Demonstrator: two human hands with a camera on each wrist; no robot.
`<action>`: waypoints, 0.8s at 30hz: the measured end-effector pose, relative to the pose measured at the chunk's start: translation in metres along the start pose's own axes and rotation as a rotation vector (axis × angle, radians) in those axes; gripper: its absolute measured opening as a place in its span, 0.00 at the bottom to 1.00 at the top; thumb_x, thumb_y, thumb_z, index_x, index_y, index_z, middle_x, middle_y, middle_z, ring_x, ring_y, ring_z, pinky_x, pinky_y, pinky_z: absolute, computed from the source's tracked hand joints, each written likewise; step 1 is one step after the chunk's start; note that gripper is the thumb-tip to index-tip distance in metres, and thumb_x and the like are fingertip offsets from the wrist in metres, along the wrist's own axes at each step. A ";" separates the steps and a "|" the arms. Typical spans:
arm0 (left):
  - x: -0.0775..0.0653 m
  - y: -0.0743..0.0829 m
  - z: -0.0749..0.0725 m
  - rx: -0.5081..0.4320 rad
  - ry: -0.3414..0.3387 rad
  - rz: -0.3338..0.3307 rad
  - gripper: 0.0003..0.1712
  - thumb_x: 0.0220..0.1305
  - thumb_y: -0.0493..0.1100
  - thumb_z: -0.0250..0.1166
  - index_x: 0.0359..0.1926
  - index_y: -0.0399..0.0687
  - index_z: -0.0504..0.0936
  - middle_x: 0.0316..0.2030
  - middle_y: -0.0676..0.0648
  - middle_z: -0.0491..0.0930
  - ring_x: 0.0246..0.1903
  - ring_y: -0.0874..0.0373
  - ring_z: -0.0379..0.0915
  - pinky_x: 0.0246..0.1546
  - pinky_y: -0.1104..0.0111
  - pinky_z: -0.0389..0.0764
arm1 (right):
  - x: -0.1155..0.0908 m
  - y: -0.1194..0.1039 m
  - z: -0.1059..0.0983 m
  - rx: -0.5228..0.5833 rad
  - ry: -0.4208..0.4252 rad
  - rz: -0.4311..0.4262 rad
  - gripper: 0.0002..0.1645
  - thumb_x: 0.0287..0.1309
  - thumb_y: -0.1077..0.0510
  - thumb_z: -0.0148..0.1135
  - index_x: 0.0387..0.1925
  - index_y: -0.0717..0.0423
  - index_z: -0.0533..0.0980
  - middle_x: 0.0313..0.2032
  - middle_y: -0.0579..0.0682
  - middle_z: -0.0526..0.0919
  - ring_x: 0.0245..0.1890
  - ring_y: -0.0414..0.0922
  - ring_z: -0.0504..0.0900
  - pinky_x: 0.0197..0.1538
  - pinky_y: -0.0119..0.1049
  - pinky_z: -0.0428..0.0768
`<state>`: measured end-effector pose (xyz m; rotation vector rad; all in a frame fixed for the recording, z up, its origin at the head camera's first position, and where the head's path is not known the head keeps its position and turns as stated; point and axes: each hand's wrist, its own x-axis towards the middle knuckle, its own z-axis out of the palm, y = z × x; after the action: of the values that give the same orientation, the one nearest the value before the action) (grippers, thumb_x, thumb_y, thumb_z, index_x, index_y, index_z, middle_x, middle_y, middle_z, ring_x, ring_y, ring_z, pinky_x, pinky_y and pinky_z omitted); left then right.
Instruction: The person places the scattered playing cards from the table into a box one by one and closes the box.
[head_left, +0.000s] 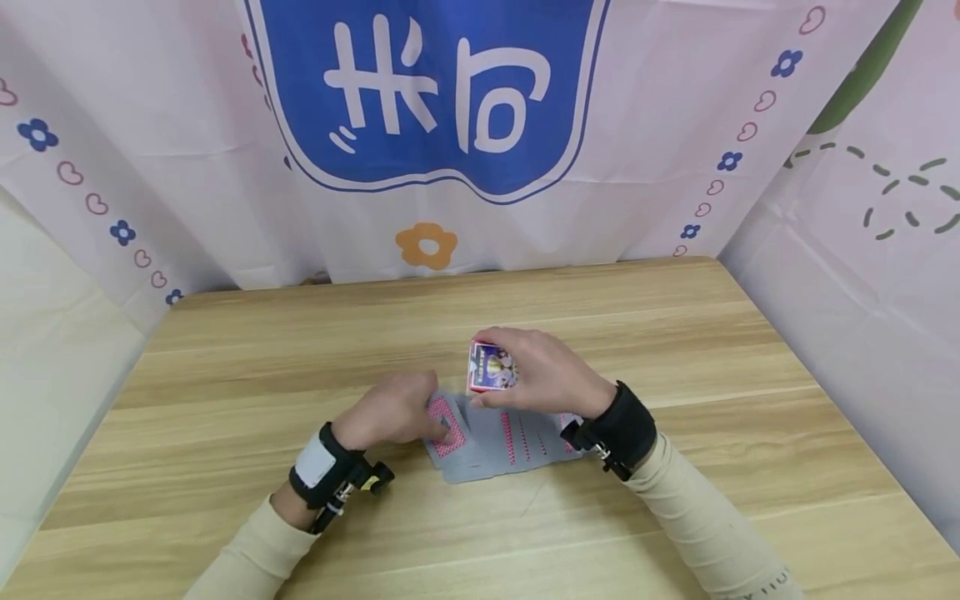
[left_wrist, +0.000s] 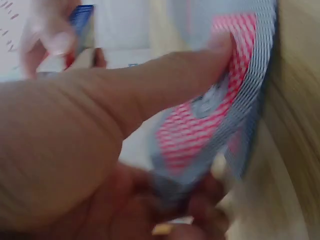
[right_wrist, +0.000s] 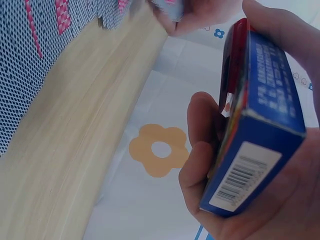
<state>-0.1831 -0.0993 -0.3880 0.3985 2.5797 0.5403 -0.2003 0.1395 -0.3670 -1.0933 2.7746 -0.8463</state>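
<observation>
My right hand [head_left: 551, 371] holds a small card box [head_left: 491, 367] above the tabletop, thumb and fingers round its edges. In the right wrist view this blue box [right_wrist: 270, 125] shows a barcode on one end and a red edge. My left hand [head_left: 390, 408] pinches playing cards [left_wrist: 185, 137] with pink-and-grey backs at the left end of a row, the thumb on top and fingers beneath. The overlapping spread of cards [head_left: 480, 468] runs to the right below the box. How many cards the left hand grips cannot be told.
A wooden table [head_left: 300, 333] lies under both hands. Behind it hangs a white cloth [head_left: 637, 208] with a blue emblem and an orange flower [head_left: 408, 246]. Further pale cloth [head_left: 847, 275] borders the right side.
</observation>
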 end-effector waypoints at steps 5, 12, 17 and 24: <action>-0.008 -0.004 -0.014 -0.235 -0.119 0.115 0.24 0.69 0.47 0.72 0.59 0.43 0.77 0.40 0.48 0.82 0.40 0.54 0.76 0.41 0.61 0.79 | -0.001 0.001 0.001 -0.005 0.003 -0.006 0.46 0.51 0.38 0.82 0.66 0.52 0.75 0.47 0.44 0.85 0.37 0.37 0.79 0.40 0.29 0.80; -0.012 -0.009 -0.033 -0.491 0.112 0.086 0.20 0.74 0.43 0.65 0.58 0.41 0.69 0.39 0.44 0.78 0.39 0.54 0.73 0.42 0.64 0.75 | 0.000 0.000 0.000 -0.007 0.004 -0.004 0.46 0.51 0.38 0.82 0.66 0.53 0.75 0.47 0.45 0.86 0.36 0.37 0.79 0.40 0.29 0.80; -0.016 -0.009 -0.039 -0.623 0.196 0.070 0.23 0.75 0.49 0.65 0.60 0.43 0.69 0.48 0.43 0.80 0.46 0.51 0.72 0.50 0.58 0.76 | 0.001 0.000 0.001 -0.008 0.001 0.004 0.46 0.51 0.38 0.82 0.66 0.52 0.75 0.46 0.44 0.85 0.36 0.37 0.79 0.40 0.30 0.80; -0.012 -0.002 -0.029 -0.666 0.217 0.095 0.22 0.75 0.50 0.65 0.59 0.43 0.71 0.49 0.42 0.79 0.46 0.50 0.70 0.49 0.60 0.75 | 0.001 0.000 0.001 0.007 0.008 0.001 0.45 0.51 0.38 0.82 0.66 0.52 0.75 0.45 0.44 0.85 0.35 0.36 0.79 0.38 0.28 0.80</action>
<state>-0.1876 -0.1143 -0.3600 0.2351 2.3902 1.4804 -0.2004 0.1385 -0.3682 -1.0901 2.7761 -0.8611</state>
